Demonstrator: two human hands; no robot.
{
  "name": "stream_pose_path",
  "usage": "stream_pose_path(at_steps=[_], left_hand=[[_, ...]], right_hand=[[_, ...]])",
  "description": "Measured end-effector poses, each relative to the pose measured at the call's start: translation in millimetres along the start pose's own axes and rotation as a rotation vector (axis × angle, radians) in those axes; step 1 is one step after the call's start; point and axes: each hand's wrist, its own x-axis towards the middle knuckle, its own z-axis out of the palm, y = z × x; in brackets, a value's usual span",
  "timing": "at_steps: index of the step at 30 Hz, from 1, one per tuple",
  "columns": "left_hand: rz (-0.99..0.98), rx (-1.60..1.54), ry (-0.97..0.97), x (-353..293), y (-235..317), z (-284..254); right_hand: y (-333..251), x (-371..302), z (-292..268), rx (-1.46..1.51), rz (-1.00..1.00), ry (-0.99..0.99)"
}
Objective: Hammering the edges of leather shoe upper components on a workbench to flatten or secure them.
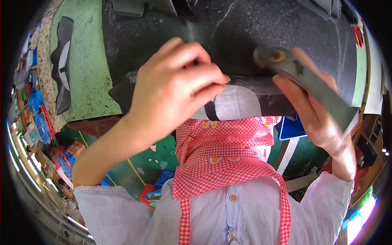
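My right hand (312,98) is wrapped round a hammer (314,77), whose grey metal head shows the wooden handle end in its eye. The hammer is blurred and tilted above the right part of a black sheet piece (277,102). This flat piece has pale grey-white patches (241,102) and lies along the near edge of a dark work surface. My left hand (175,81) is closed, its fingers curled and the fingertips at the upper edge of the piece; what lies between them is partly hidden.
A similar black piece with a white patch (63,67) lies on the green board (87,73) at left. Grey sheets (128,7) rest at the far edge of the black worktop (163,30). Red handles (358,37) show at far right. A red checked apron (224,155) hangs below the worktop.
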Motion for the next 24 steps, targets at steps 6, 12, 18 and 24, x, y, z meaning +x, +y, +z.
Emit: stream_pose_path(at_steps=[6,12,18,24], left_hand=[[-0.177,-0.169,-0.064,3.7,-7.8,-14.8],[0.158,0.157,0.075,-16.5,-8.9,-7.2],[0.135,0.136,0.093,-33.7,-26.2,-13.6],[0.258,0.264,0.206,-40.8,-25.1,-4.0]], right_hand=[[-14.4,3.7,5.8,0.095,0.016,-0.210],[-12.4,-0.2,19.1,0.198,0.033,-0.225],[-16.4,8.2,23.7,-0.026,0.001,0.103],[-28.4,19.7,29.5,0.334,0.090,0.022]])
